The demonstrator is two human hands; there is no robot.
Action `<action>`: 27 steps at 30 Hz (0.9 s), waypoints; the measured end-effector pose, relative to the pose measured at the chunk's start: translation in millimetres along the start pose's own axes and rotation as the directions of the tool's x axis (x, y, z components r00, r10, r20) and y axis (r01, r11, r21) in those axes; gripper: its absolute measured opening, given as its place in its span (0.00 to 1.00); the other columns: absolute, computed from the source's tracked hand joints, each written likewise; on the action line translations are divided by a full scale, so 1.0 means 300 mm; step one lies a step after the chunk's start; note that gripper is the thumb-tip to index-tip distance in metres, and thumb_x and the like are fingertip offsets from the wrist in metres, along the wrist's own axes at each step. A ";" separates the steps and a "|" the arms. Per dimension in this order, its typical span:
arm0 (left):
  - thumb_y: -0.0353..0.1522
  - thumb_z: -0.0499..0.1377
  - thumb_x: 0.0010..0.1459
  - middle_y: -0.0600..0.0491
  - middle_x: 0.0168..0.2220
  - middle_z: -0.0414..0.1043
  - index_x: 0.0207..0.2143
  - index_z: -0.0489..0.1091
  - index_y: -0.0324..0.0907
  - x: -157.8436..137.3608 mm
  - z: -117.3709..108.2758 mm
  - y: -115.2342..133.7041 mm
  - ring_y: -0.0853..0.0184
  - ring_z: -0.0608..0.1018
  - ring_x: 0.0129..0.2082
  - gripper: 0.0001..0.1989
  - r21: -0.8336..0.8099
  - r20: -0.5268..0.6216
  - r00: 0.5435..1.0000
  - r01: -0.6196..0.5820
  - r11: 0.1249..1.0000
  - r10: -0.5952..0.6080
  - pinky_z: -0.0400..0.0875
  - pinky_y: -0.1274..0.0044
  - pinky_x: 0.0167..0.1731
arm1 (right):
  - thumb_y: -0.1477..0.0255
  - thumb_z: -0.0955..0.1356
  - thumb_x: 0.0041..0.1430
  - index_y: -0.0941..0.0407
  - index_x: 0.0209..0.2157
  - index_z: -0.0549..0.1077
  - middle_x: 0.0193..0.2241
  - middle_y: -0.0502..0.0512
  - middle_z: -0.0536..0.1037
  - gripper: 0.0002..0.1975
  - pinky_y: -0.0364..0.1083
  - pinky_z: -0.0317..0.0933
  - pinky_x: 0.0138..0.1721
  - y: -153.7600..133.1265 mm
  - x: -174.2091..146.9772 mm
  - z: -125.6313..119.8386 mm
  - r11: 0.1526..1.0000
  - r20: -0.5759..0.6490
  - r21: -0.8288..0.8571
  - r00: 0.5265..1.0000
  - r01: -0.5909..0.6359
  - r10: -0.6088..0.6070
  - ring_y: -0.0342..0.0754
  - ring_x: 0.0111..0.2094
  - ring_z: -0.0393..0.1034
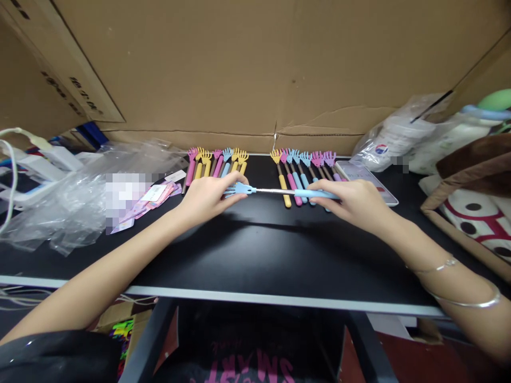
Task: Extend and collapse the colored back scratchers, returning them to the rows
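A light blue back scratcher [275, 190] is held level above the desk, its metal rod showing between my hands. My left hand [213, 194] pinches the claw-shaped head between thumb and fingers. Around the handle end, my right hand [351, 199] has its thumb and fingers closed. Behind my left hand lies a row of back scratchers [207, 165] in pink, yellow and blue, partly hidden by it. Another row of back scratchers [293, 178], in yellow, pink, blue and purple, lies behind the held one and my right hand.
Clear plastic bags [80, 191] and several printed cards [155, 194] lie on the left. At right are a phone [367, 178], a bagged cup [403, 138] and a brown bag [475, 175]. A cardboard wall [199, 64] stands behind; the desk's front edge [255, 299] is near me.
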State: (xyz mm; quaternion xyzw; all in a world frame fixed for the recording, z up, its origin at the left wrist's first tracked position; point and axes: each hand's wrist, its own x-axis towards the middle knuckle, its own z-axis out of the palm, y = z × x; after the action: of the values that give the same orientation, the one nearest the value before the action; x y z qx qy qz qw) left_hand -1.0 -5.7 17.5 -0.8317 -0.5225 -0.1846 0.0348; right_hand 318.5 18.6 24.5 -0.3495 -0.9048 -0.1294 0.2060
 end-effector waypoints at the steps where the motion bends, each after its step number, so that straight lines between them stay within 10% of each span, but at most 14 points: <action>1: 0.47 0.51 0.64 0.58 0.22 0.71 0.46 0.70 0.47 0.003 -0.007 -0.003 0.65 0.76 0.24 0.18 0.028 0.010 1.000 0.003 1.000 -0.003 0.54 0.80 0.25 | 0.54 0.57 0.68 0.51 0.39 0.76 0.21 0.50 0.78 0.22 0.42 0.50 0.23 0.011 0.000 -0.007 1.000 0.023 0.007 1.000 -0.013 0.013 0.44 0.19 0.68; 10: 0.49 0.51 0.63 0.56 0.30 0.77 0.51 0.68 0.49 0.023 -0.114 -0.143 0.62 0.78 0.32 0.21 0.115 0.124 0.981 0.136 0.984 -0.150 0.59 0.79 0.30 | 0.50 0.59 0.64 0.56 0.39 0.75 0.32 0.56 0.79 0.25 0.45 0.61 0.34 0.238 -0.024 -0.126 0.954 0.308 0.246 0.947 -0.169 0.088 0.48 0.30 0.71; 20: 0.51 0.47 0.63 0.56 0.29 0.75 0.51 0.66 0.49 0.017 -0.135 -0.121 0.62 0.77 0.30 0.23 0.070 0.226 0.971 0.065 0.995 -0.079 0.60 0.78 0.32 | 0.47 0.60 0.61 0.55 0.35 0.74 0.30 0.56 0.76 0.26 0.46 0.62 0.33 0.237 -0.026 -0.165 0.891 0.490 0.349 0.867 -0.290 0.090 0.48 0.32 0.69; 27: 0.56 0.46 0.60 0.53 0.32 0.76 0.51 0.66 0.50 -0.006 -0.209 -0.171 0.59 0.77 0.33 0.27 0.076 0.227 0.963 0.131 0.989 -0.145 0.61 0.76 0.32 | 0.40 0.65 0.51 0.51 0.37 0.78 0.30 0.59 0.78 0.30 0.44 0.64 0.27 0.372 -0.145 -0.264 0.798 0.520 0.207 0.755 -0.566 0.400 0.47 0.29 0.72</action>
State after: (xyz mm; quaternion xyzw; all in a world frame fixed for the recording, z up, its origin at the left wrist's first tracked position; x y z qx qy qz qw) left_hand -63.9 0.3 68.1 -0.8077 -0.5849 -0.0724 -0.0141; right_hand 446.6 44.1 84.2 -0.5521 -0.8110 0.1778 0.0762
